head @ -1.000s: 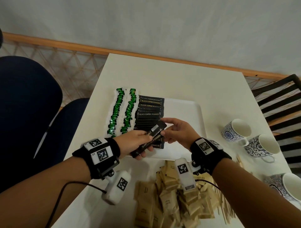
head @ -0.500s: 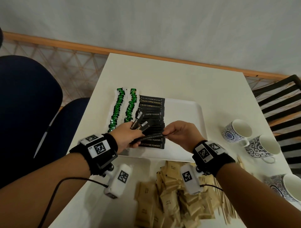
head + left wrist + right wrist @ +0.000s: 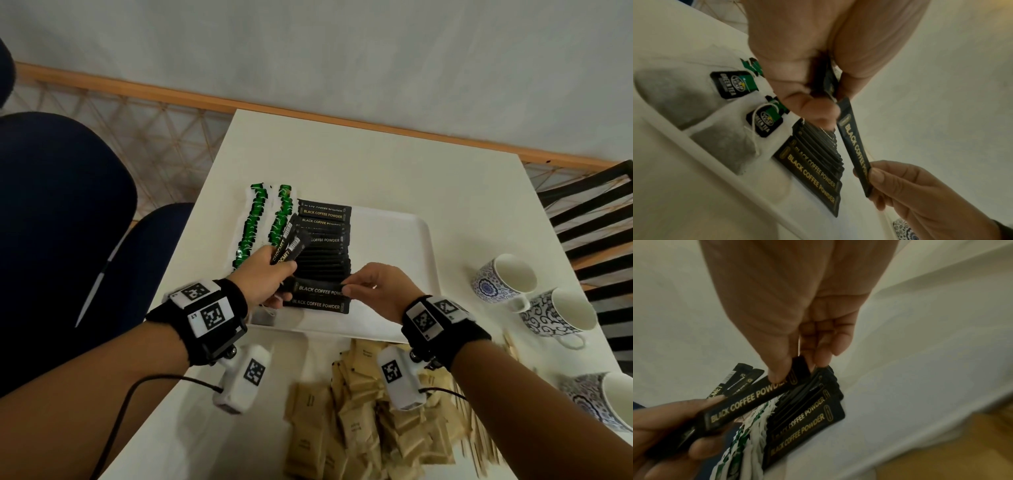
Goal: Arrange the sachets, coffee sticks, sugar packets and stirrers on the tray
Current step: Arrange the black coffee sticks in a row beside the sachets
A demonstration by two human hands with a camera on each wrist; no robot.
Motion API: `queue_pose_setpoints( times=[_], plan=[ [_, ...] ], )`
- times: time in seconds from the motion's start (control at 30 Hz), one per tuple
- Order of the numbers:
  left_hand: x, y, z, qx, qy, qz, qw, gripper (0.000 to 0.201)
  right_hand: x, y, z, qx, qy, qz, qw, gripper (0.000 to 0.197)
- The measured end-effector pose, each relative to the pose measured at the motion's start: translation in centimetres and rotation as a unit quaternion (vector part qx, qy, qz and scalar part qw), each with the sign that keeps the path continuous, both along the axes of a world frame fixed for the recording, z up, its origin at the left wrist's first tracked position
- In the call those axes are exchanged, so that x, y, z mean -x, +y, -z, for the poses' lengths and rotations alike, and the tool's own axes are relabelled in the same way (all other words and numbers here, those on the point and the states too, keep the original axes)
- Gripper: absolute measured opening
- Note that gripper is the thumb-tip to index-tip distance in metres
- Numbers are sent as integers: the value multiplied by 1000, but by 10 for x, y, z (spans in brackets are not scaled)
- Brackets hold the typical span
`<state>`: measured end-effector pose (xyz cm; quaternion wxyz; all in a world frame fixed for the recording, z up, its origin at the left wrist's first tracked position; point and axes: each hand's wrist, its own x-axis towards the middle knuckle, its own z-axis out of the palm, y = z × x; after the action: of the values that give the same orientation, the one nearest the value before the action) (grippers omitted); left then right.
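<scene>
Your right hand [image 3: 380, 291] pinches one end of a single coffee stick [image 3: 317, 290] between thumb and fingertips; the stick reads BLACK COFFEE POWDER and lies level, just above the near end of the row of sticks [image 3: 323, 253] on the tray [image 3: 404, 246]. Its other end reaches your left hand [image 3: 265, 277], and the wrist views show the left fingers at that end, though whether they pinch it is hard to tell. Your left hand's grip is curled round a small bundle of spare sticks [image 3: 289, 248], which fans up and away over the row.

The row runs away from you in overlapping black sticks, near the left of the tray. Just left of it, two rows of green tea sachets [image 3: 255, 226] lie side by side, their tags showing green and black. The right part of the tray is bare white.

On the table [image 3: 342, 154], nearer you than the tray, brown sugar packets [image 3: 356, 428] lie in a loose heap, with wooden stirrers [image 3: 479, 442] at its right edge. Three patterned mugs [image 3: 503, 277] stand well to the right.
</scene>
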<state>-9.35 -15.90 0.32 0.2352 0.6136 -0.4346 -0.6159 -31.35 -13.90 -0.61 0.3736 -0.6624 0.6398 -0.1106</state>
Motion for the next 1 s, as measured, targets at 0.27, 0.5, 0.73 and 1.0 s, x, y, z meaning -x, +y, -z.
queue_pose_setpoints(
  times=[0.27, 0.5, 0.73, 1.0],
  plan=[
    [-8, -4, -6, 22, 15, -19, 999, 19, -4, 7, 11, -67, 77, -48, 994, 13],
    [-4, 0, -7, -24, 88, 1, 996, 17, -10, 5, 14, 5, 158, -76, 985, 15],
    [-8, -1, -3, -25, 69, 15, 997, 6, -11, -3, 22, 27, 202, -73, 976, 21],
    [-7, 2, 1, -53, 25, 33, 998, 12, -2, -4, 17, 79, 121, -37, 989, 24]
  ],
)
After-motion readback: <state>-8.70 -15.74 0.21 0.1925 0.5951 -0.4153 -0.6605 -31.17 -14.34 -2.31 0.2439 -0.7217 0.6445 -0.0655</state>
